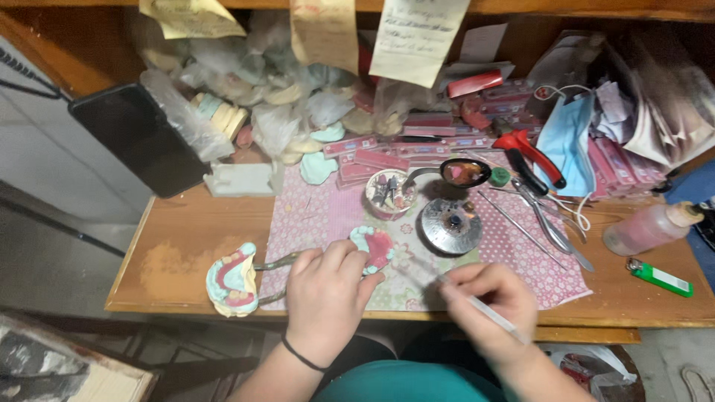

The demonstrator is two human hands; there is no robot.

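**Two hands engaged on a dental cast at the desk edge**

Two hands are in my view. I read the left hand (325, 292) as curled, fingers closed on a dental cast (374, 246): pale teal stone with a pink wax centre, held just above the floral pink cloth (313, 216) near the front edge of the wooden desk (186, 238). The right hand (491, 301) is closed in a pen grip on a thin white instrument (484, 309); motion blur hides the tip, so I cannot tell whether it touches the cast.

Left of the left hand, a second teal-and-pink model sits in a metal articulator (234, 279) on bare wood.

Three paper notes (417, 37), yellowish and rectangular, hang from the shelf above. Flat pink rectangular packs (439, 138) are stacked at the back. A green lighter (661, 278) and a pink-tinted plastic bottle (648, 229) lie far right. A round metal burner (450, 225) stands behind the hands.
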